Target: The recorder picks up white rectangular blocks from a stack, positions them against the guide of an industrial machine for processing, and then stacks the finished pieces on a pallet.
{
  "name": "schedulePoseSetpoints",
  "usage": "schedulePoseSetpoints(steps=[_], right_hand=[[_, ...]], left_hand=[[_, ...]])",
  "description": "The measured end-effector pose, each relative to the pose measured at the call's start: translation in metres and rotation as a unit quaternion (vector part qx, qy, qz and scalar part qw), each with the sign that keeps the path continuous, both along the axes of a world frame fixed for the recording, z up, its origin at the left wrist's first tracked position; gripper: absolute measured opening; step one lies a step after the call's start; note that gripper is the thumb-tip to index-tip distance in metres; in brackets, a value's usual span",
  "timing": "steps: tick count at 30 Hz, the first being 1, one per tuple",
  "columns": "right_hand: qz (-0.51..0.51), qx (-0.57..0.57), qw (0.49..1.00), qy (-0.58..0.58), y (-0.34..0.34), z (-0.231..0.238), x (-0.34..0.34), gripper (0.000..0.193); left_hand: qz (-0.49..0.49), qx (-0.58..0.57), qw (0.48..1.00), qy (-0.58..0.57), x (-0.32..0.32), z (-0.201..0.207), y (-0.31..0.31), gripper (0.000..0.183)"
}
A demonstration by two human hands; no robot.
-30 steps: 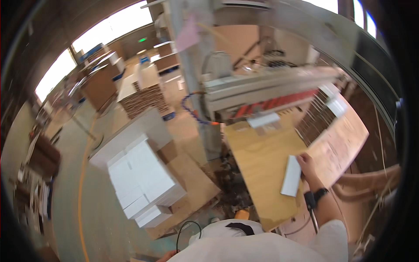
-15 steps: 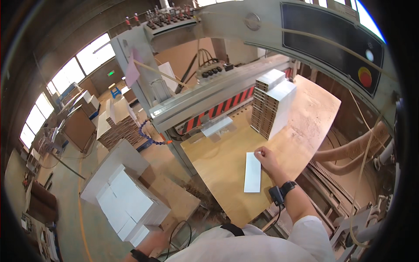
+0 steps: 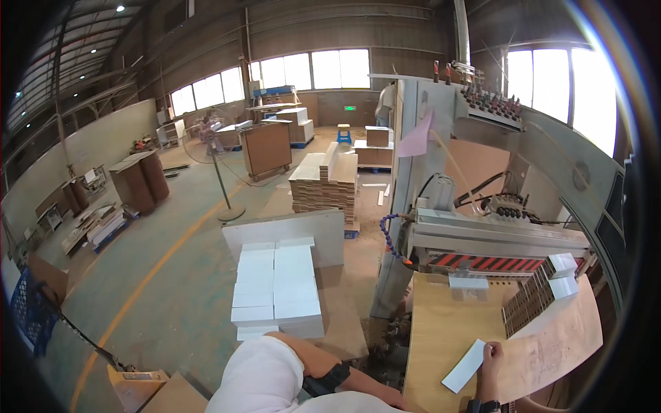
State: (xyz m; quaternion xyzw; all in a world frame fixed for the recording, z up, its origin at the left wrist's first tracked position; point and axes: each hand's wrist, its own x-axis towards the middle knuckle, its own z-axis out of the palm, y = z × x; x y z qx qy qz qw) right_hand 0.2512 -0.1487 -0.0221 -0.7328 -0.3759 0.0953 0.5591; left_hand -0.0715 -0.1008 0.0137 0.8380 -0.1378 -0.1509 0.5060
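Observation:
In the head view, my right hand (image 3: pixel 491 354) is at the lower right, its fingers closed at the upper right edge of a narrow white panel (image 3: pixel 463 366). The panel lies slanted over the wooden machine table (image 3: pixel 434 323). My left hand (image 3: pixel 379 392) reaches across in front of my body, past a black wristband, and its fingers cannot be made out at the lower edge. Beyond my right hand, a tall stack of white-faced panels with brown edges (image 3: pixel 540 296) stands on the table. Another small white piece (image 3: pixel 468 282) lies at the table's far edge, by the machine.
Left of the table, white panels (image 3: pixel 275 286) are piled before an upright grey board (image 3: pixel 330 234). The machine's beam (image 3: pixel 496 237) with a red-black striped strip spans behind the table. Further off are a board stack (image 3: pixel 323 182), a standing fan (image 3: pixel 224 179) and a yellow hand truck (image 3: pixel 136 382).
The view has swung left and up, showing more of the hall. My left arm has moved from beside the white pile to across my body. My right hand stays at the panel, which remains on the table.

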Motion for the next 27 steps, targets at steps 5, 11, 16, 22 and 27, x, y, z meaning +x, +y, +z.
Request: schedulePoseSetpoints(steps=[5, 11, 16, 22, 27], right_hand=[[-0.003, 0.036, 0.998, 0.058, 0.004, 0.004, -0.015, 0.008], [-0.059, -0.150, 0.987, 0.017, -0.007, 0.034, -0.029, 0.028], [-0.050, -0.135, 0.990, 0.008, -0.008, 0.053, -0.035, 0.026], [-0.055, -0.112, 0.992, 0.018, -0.004, 0.044, -0.034, 0.025], [-0.037, -0.084, 0.995, 0.038, -0.001, 0.030, -0.025, 0.019]], left_hand=[[0.052, -0.007, 0.999, -0.007, -0.014, 0.001, 0.003, 0.024], [0.053, 0.009, 0.996, 0.073, -0.031, 0.009, 0.030, 0.026], [0.044, 0.029, 0.994, 0.095, -0.033, 0.007, 0.033, 0.028], [-0.015, 0.080, 0.992, 0.096, -0.042, 0.012, 0.037, 0.031], [0.000, 0.004, 0.991, 0.133, -0.071, 0.020, 0.033, 0.030]])
